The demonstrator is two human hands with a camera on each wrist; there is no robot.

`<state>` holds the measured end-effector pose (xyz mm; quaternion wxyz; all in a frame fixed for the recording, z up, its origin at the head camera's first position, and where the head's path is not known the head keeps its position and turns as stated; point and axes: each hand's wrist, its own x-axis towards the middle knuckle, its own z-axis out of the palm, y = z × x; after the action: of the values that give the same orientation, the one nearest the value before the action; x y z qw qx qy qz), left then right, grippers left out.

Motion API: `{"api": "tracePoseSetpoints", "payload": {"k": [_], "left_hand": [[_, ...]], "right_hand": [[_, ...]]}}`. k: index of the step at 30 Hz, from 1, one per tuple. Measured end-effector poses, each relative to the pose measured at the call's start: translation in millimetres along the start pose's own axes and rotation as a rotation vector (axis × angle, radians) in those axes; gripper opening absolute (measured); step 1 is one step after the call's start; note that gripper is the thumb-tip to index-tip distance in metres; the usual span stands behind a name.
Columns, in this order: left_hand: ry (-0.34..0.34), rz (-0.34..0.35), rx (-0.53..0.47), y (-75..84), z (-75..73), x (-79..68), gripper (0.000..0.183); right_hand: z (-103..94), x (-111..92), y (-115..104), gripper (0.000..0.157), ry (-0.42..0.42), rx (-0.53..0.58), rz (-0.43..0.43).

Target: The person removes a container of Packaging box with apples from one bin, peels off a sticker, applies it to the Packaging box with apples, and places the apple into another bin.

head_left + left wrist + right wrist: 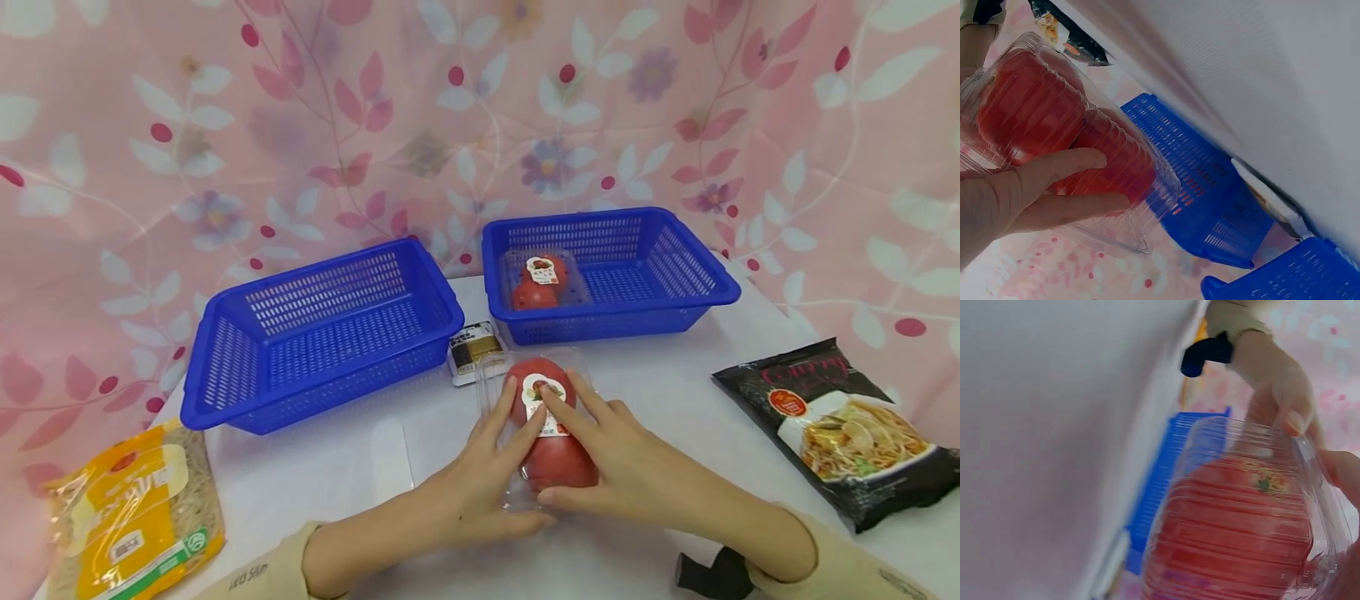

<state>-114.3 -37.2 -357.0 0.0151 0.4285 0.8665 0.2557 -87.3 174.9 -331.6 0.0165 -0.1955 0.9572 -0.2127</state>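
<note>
Both hands hold a clear plastic clamshell box of large red tomatoes (558,462), close in front of the body. My left hand (483,475) grips its left side, fingers spread over the lid and thumb at the near edge. From the other side my right hand (626,454) grips it, fingertips close to the white label (542,400). In the left wrist view two fingers lie along the ribbed box (1110,131), which is raised off the white table. The right wrist view shows the box's ribbed underside (1235,525), with a green tomato stem end behind the plastic.
Beyond the hands stand two blue baskets: a left one (352,392) and a right one (622,327) holding another tomato box (540,287). Between them lies a small flat packet (474,350). A yellow pasta bag (127,517) is at left, a black curry noodle bag (847,425) at right.
</note>
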Motion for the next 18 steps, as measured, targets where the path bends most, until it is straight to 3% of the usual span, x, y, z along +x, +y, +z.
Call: {"api": "tracePoseSetpoints", "payload": {"k": [4, 8, 14, 18], "left_hand": [[0.103, 0.118, 0.028, 10.7, -11.7, 2.6, 0.101], [0.221, 0.253, 0.060, 12.0, -23.0, 16.2, 0.098], [0.395, 0.393, 0.069, -9.1, -34.6, 53.0, 0.087], [0.452, 0.396, 0.015, -23.4, -42.7, 79.6, 0.079]], "right_hand": [[-19.5, -6.3, -6.2, 0.094, 0.066, -0.048, -0.039], [-37.9, -4.2, -6.7, 0.093, 0.129, -0.078, -0.069], [-65.0, 21.5, 1.2, 0.095, 0.167, -0.121, -0.102], [-83.8, 46.6, 10.9, 0.094, 0.135, -0.101, -0.092]]}}
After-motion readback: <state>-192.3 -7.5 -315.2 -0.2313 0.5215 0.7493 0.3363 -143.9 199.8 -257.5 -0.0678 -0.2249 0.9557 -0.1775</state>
